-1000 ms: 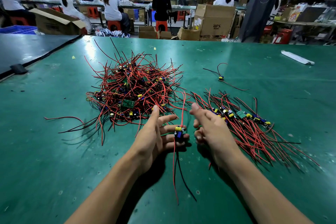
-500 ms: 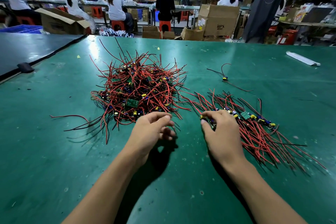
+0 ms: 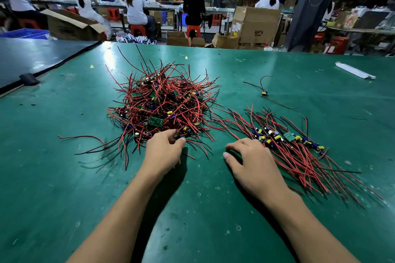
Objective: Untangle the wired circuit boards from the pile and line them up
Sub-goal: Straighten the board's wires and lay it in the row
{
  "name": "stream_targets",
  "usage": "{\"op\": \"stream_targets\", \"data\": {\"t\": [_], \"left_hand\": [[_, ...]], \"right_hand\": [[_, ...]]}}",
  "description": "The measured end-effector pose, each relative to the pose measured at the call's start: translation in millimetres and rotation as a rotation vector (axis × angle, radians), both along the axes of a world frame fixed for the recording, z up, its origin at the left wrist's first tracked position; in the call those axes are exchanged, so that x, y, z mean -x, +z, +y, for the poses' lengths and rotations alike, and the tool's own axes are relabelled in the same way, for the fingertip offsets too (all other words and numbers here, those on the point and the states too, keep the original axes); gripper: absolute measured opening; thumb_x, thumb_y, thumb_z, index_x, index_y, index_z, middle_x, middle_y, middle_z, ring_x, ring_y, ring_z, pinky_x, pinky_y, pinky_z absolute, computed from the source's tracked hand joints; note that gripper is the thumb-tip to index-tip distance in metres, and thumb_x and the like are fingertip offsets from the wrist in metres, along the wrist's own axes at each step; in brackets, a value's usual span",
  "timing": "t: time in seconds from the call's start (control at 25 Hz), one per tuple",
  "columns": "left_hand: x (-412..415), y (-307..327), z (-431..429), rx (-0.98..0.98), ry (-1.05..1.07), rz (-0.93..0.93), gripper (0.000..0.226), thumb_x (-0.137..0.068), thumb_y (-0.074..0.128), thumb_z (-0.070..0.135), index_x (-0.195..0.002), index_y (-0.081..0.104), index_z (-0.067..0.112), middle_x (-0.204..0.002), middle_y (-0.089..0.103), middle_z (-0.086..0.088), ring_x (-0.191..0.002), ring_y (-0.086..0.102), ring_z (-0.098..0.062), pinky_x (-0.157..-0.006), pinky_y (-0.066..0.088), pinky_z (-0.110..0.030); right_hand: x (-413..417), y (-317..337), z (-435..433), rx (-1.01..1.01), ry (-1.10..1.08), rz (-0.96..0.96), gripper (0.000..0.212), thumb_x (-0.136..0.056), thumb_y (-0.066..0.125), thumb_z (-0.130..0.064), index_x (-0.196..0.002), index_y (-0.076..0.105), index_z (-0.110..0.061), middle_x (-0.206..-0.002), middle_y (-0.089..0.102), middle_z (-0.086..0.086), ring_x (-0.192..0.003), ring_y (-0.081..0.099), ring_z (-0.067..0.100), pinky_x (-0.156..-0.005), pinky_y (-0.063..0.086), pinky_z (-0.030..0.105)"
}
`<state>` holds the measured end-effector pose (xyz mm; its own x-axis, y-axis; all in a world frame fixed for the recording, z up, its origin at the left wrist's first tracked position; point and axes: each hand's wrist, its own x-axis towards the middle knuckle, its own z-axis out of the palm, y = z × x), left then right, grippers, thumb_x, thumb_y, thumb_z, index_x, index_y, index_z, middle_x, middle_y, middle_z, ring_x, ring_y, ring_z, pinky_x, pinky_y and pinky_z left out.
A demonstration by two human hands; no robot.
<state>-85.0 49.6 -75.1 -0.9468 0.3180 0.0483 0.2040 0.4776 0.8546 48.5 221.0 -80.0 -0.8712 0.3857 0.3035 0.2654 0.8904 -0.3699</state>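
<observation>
On the scuffed green mat point(image 3: 64, 177), the right hand point(image 3: 254, 166) lies palm down, fingers loosely spread and holding nothing, just beside the left end of the lined-up row point(image 3: 286, 141). There, small green boards with yellow and blue parts sit side by side, their red wires fanned towards the person. The left hand point(image 3: 164, 151) curls its fingers into the near edge of the tangled pile point(image 3: 162, 104); whether it grips a wire I cannot tell. A stray board point(image 3: 264, 93) lies apart beyond. A cardboard box point(image 3: 256, 25) reads "BPS".
</observation>
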Motion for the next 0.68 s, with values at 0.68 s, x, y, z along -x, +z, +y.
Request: {"op": "stream_targets", "data": {"t": [0.68], "left_hand": [[-24.1,0.6,4.7,0.061,-0.075,0.282,0.013,-0.086,0.069,0.034,-0.078,0.065,0.024,-0.067,0.065,0.008,-0.069,0.062,-0.011,-0.064,0.051,-0.028]], "right_hand": [[-0.3,-1.1,-0.1,-0.02,-0.051,0.01,0.026,-0.096,0.06,-0.042,-0.116,0.07,-0.028,-0.117,0.065,-0.007,-0.113,0.052,0.018,-0.092,0.029,0.035]]}}
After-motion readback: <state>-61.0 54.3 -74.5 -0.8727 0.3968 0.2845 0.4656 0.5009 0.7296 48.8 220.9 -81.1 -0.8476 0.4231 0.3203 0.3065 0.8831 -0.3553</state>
